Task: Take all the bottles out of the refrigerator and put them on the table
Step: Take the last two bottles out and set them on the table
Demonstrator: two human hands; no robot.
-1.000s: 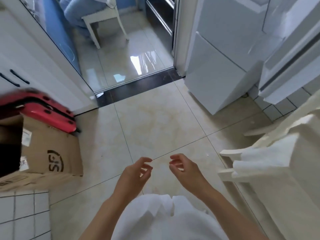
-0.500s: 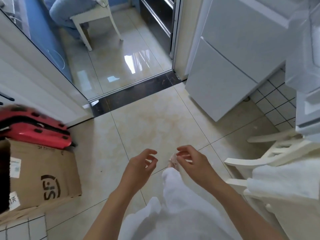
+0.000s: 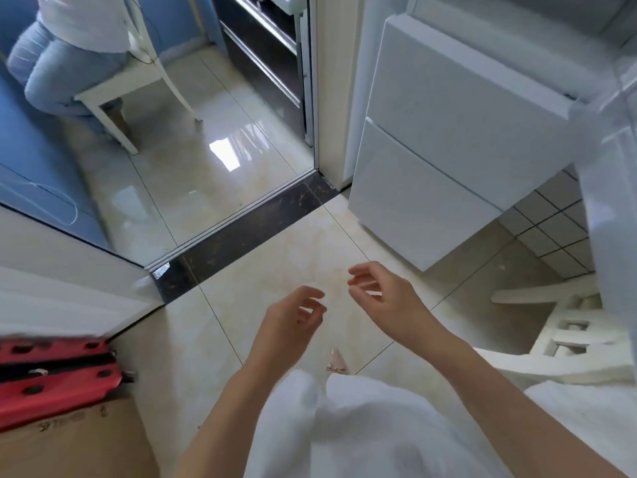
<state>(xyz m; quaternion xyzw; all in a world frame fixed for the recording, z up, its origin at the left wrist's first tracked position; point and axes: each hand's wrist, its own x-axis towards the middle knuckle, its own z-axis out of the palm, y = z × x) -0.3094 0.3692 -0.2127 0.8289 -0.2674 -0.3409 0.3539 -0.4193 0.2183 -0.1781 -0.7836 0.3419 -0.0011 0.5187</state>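
The white refrigerator stands ahead on the right, its two lower drawer fronts closed. A blurred white door edge hangs at the far right. No bottle and no table show in this view. My left hand and my right hand hover side by side over the beige floor tiles, below and left of the refrigerator. Both hold nothing, with fingers loosely curled.
A white chair stands at the right, close to my right arm. A red case lies on a cardboard box at the lower left. Beyond the dark threshold, a person sits on a white stool.
The view has swung up and toward the refrigerator, which now fills more of the right side. My hands have moved slightly apart and forward. The box has slid to the lower left corner.
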